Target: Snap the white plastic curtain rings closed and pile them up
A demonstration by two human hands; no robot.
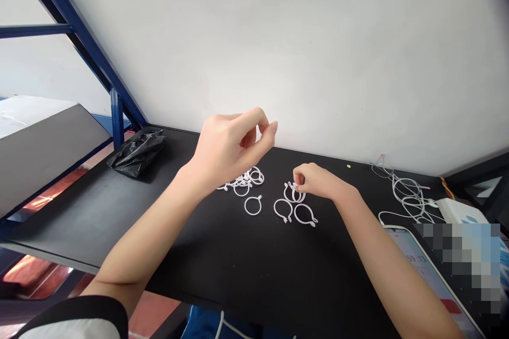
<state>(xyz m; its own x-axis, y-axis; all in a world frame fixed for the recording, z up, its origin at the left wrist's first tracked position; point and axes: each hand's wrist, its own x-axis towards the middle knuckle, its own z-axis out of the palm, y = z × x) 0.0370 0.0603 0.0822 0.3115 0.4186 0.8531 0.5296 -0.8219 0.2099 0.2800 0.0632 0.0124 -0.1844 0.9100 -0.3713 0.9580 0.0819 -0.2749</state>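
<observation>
My left hand (233, 144) is raised above the black table (222, 259), fingers curled with thumb and forefinger pinched; nothing shows between them. Under it lies a heap of white plastic rings (244, 180). One single ring (253, 205) lies just in front of the heap. My right hand (318, 180) rests low on the table with its fingertips closed on a white ring (293, 192). Two more rings (295, 213) lie side by side in front of that hand.
A crumpled black plastic bag (137, 152) lies at the table's far left. White cables (409, 193) coil at the far right beside a white box (457, 211). A phone (421, 265) lies at the right. A blue metal frame (117, 116) stands at the left.
</observation>
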